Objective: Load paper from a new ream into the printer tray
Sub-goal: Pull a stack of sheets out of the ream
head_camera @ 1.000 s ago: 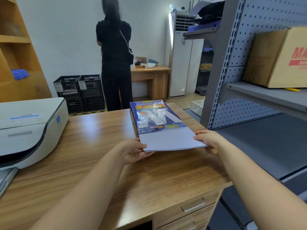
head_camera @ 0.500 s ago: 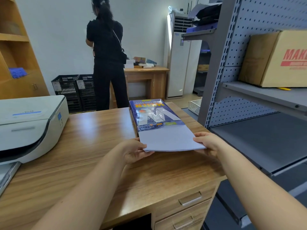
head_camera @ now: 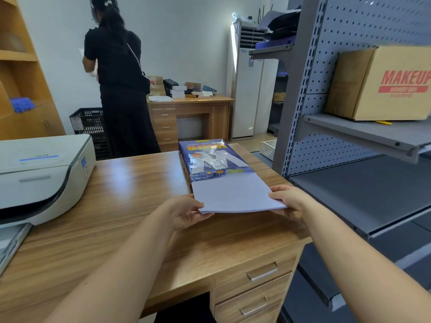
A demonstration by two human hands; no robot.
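Paper stack [head_camera: 235, 194] drawn further out

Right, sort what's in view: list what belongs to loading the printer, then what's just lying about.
For the job:
- blue-wrapped paper ream
- white sheet stack, gripped by left hand and right hand
- white-grey printer

Lying about:
- brown cardboard MAKEUP box
- black plastic crate
- white wire basket

1. One ream [head_camera: 211, 160] of paper in a blue wrapper.
2. One stack of white sheets [head_camera: 235, 194] sticking out of it.
3. Two hands: the left hand [head_camera: 184, 212] and the right hand [head_camera: 288, 201].
4. One printer [head_camera: 39, 173].
5. Two desks: the near desk [head_camera: 116, 220] and the far desk [head_camera: 193, 113].
6. One cardboard box [head_camera: 382, 82].
7. One person in black [head_camera: 119, 78].
8. One white basket [head_camera: 268, 149].
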